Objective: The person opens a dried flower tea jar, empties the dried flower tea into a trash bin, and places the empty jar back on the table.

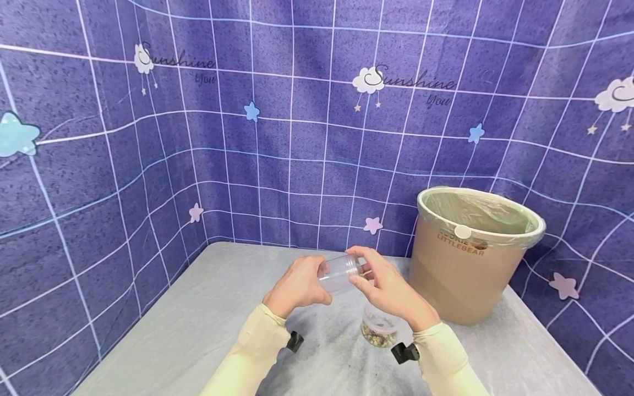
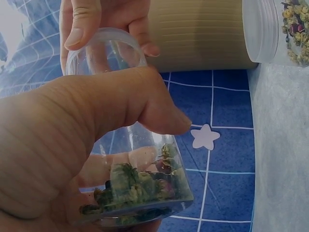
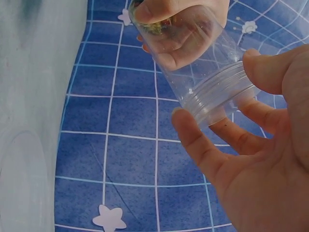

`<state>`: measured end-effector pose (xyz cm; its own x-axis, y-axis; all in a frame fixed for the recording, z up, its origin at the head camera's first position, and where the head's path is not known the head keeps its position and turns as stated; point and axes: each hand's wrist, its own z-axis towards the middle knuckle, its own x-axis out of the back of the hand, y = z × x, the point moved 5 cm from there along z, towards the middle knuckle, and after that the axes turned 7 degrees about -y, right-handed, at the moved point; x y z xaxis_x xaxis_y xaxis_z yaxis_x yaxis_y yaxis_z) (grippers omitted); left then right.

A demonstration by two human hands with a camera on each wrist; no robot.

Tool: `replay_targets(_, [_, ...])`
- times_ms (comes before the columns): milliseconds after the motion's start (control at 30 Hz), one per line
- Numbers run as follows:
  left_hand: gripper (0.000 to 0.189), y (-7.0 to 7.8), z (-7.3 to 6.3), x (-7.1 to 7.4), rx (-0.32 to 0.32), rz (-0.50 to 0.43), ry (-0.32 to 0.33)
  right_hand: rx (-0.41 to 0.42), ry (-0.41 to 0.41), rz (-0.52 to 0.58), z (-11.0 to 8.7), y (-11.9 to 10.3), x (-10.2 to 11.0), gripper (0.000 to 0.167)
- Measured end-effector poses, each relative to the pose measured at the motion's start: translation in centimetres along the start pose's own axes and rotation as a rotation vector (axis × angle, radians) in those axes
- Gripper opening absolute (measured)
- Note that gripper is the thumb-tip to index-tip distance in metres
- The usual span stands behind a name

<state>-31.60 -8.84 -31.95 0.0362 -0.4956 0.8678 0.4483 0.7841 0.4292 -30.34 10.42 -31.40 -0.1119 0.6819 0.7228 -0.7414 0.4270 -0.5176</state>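
Left hand (image 1: 299,281): fingers curl round clear jar (image 1: 338,275) over desk (image 1: 223,308) | right hand (image 1: 388,286): fingers pinch its rim (image 3: 219,92), likely for steadiness | jar leans toward 2 o'clock, dried flowers (image 2: 140,186) inside | second jar (image 1: 378,329): 5 o'clock

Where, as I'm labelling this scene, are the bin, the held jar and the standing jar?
Bin (image 1: 465,280): head view, front of the outer wall.
Held jar (image 1: 338,276): head view, clear side wall.
Standing jar (image 1: 380,329): head view, front side.
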Motion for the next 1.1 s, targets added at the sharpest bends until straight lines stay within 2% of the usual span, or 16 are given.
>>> replay_targets(633, [0.047,-0.33,0.06,0.06,0.014,0.003,-0.014,0.047,-0.009,0.045,0.17,-0.11,-0.24,0.055])
replay_targets(1100, [0.045,-0.02,0.09,-0.04,-0.001,0.022,-0.005,0.045,-0.013,0.086,-0.01,-0.12,-0.08,0.058])
